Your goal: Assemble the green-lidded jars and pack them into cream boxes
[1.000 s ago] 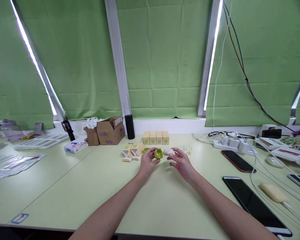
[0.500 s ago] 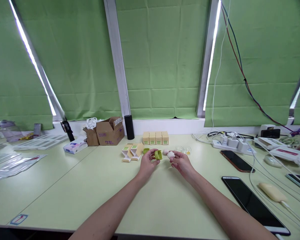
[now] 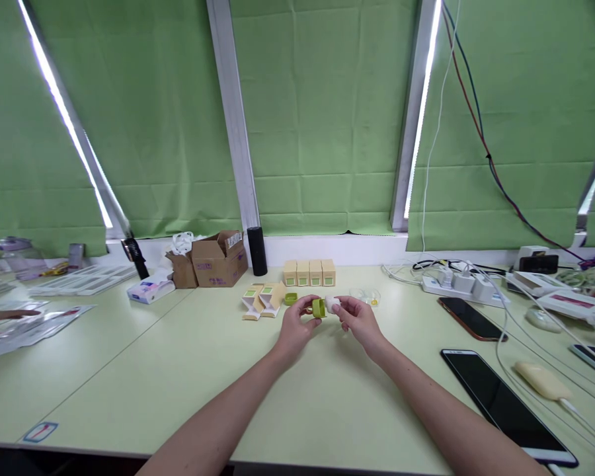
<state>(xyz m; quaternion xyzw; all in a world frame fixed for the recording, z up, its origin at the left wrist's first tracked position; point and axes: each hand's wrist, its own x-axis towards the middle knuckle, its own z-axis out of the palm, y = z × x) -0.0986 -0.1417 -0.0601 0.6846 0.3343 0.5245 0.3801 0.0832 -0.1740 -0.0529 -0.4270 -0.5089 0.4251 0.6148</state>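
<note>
My left hand [image 3: 297, 324] grips a small olive-green box [image 3: 318, 308], its open side turned to the right. Between the fingers of my right hand [image 3: 357, 320] is a small white, soft-looking piece [image 3: 332, 304], close beside the green box. Whether the two touch I cannot tell. Just beyond my left hand lies another green piece [image 3: 290, 298], like a lid or shallow tray. Two opened cream cartons [image 3: 264, 299] with green windows rest to the left of it. Small clear round containers [image 3: 365, 297], one with something yellow, sit behind my right hand.
A row of several cream boxes [image 3: 309, 273] stands at the back, near a black cylinder [image 3: 256, 251] and a brown cardboard box [image 3: 219, 260]. Phones [image 3: 500, 403], cables and a power strip [image 3: 463, 289] fill the right side. At far left, another person's hand [image 3: 10, 316] touches clear plastic bags.
My right hand has brought the white piece left, up to the green box. Another person's hand has reached further in over the plastic bags at far left.
</note>
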